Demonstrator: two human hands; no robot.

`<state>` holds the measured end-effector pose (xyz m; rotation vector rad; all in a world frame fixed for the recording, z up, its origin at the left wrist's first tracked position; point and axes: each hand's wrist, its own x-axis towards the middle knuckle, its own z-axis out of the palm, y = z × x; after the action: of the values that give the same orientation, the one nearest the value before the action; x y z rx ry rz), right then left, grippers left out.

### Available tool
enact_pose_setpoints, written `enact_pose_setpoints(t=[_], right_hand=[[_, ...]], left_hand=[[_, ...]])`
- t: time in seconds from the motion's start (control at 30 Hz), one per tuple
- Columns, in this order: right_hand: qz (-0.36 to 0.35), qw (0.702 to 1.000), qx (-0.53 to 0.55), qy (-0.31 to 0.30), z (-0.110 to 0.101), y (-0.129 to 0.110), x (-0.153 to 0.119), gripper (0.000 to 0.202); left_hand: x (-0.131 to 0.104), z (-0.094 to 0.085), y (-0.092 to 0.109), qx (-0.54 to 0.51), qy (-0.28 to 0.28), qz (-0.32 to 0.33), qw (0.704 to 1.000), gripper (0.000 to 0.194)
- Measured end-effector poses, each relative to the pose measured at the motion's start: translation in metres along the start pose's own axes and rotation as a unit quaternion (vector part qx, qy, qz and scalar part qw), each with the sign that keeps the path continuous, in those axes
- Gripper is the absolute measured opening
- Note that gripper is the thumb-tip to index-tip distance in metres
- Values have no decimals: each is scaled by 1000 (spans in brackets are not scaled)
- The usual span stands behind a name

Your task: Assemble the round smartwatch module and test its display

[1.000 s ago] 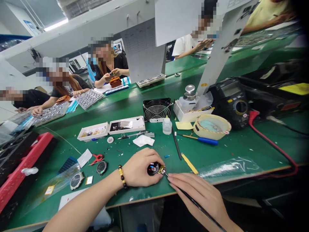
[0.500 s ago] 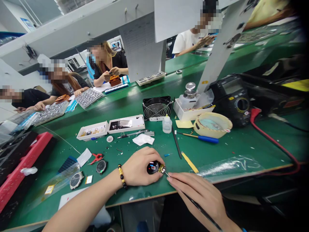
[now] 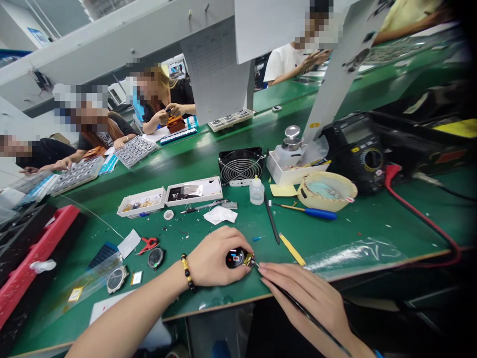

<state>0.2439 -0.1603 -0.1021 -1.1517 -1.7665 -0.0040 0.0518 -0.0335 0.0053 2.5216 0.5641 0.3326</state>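
Note:
My left hand (image 3: 219,256), with a beaded bracelet at the wrist, is closed on a round watch module (image 3: 234,258) near the table's front edge. Its dark screen is lit with small coloured marks. A small gold-coloured circuit board (image 3: 249,260) sticks out from its right side, partly covered by my fingers. From the right, my right hand (image 3: 305,298) pinches slim metal tweezers (image 3: 311,318); their tip reaches the board, though whether it touches is too small to tell. Left of my hands lie two watch cases (image 3: 117,279) and a small battery (image 3: 136,278).
Behind my hands stand white parts trays (image 3: 194,191), a fan (image 3: 241,168), a dropper bottle (image 3: 257,191) and a round cream bowl (image 3: 328,194). A blue-handled screwdriver (image 3: 320,213), a multimeter (image 3: 357,149) and its red lead (image 3: 421,219) are to the right. Co-workers sit across the bench.
The view has shifted very slightly. My left hand keeps its hold on the watch module, and the tweezers in my right hand stay at the board with only a small change of angle.

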Motion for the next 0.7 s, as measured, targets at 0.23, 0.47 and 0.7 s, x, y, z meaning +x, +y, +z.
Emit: enact_pose_setpoints(t=[0.23, 0.47, 0.7], right_hand=[[-7, 1000, 0, 3, -2, -1, 3, 36], [-16, 1000, 2, 6, -2, -2, 5, 43], [26, 998, 29, 53, 4, -10, 14, 33]], left_hand=[[0, 0, -1, -1, -3, 0, 1000, 27], [0, -1, -2, 0, -8, 3, 1000, 28], [1, -1, -3, 1, -8, 8, 1000, 28]])
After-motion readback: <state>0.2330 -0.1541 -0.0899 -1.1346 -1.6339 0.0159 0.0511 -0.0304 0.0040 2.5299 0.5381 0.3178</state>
